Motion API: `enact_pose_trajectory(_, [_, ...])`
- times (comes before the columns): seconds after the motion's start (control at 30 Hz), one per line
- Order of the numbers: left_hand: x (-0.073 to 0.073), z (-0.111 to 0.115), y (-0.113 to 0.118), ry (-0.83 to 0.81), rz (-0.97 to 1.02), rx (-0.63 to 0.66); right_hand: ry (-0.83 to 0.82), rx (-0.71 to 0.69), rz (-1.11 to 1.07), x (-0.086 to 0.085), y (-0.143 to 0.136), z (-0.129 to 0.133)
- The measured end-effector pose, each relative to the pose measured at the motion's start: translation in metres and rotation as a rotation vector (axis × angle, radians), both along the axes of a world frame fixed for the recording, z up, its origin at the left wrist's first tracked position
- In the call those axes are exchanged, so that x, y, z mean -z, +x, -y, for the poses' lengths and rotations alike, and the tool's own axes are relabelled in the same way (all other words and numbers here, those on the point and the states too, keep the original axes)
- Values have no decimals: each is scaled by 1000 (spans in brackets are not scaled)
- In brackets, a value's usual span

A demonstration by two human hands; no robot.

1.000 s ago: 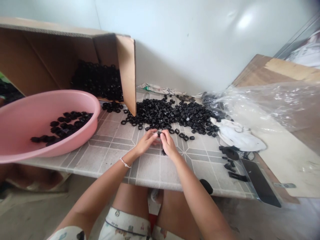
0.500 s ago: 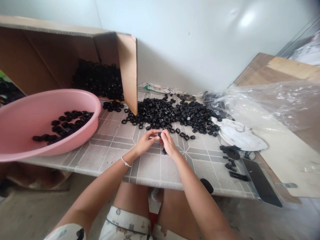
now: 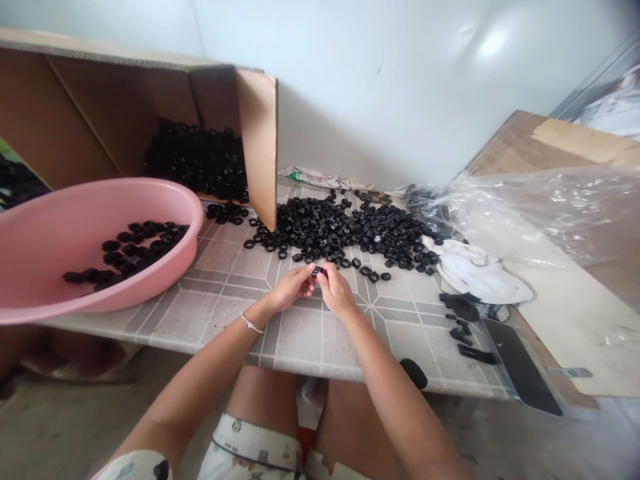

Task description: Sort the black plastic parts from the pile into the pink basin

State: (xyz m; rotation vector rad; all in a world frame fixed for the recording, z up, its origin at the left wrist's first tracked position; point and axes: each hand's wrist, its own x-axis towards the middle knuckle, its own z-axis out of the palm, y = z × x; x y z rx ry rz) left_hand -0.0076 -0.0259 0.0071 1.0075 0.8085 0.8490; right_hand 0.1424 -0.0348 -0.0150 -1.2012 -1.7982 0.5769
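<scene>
A small black part (image 3: 317, 271) is pinched between my left hand (image 3: 294, 287) and my right hand (image 3: 337, 288), above the front middle of the table. The fingers of both hands are closed on it, thumbs and fingertips nearly meeting. A silvery bracelet (image 3: 251, 323) circles my left wrist. Just beyond my fingers lies a wide pile of black ring-like parts (image 3: 320, 227), with a few loose ones at its near edge.
At the left, a pink basin (image 3: 170, 280) holds black parts. Behind it a cardboard box (image 3: 260, 133) lies open with more. To the right are a white cloth (image 3: 485, 273), clear plastic sheeting (image 3: 560, 207) and a dark phone-like slab (image 3: 525, 367) on the tablecloth (image 3: 200, 313).
My hands have turned the small part, and the fingers of my left hand are now curled in more. The loose black part that lay beneath my right hand is no longer visible.
</scene>
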Motion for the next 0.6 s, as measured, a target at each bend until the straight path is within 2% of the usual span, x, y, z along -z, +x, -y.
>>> enact_pose_trajectory(0.07, [0,1,0,85,-52,-4,-28,0,-48,0,-1,1])
enact_pose_trajectory(0.23, [3,1,-1,523,-389,-106,-154,-57,-206,0,-1,0])
enact_pose_trajectory(0.3, [6,0,-1,637,-481,-138,-192,-70,-253,-1,-2,0])
enact_pose_trajectory(0.47, [16,0,1,834,-590,-216,-321,-120,-414,-4,-5,1])
enact_pose_trajectory(0.6, [16,3,4,891,-577,-257,-416,-178,-549,-2,-5,-4])
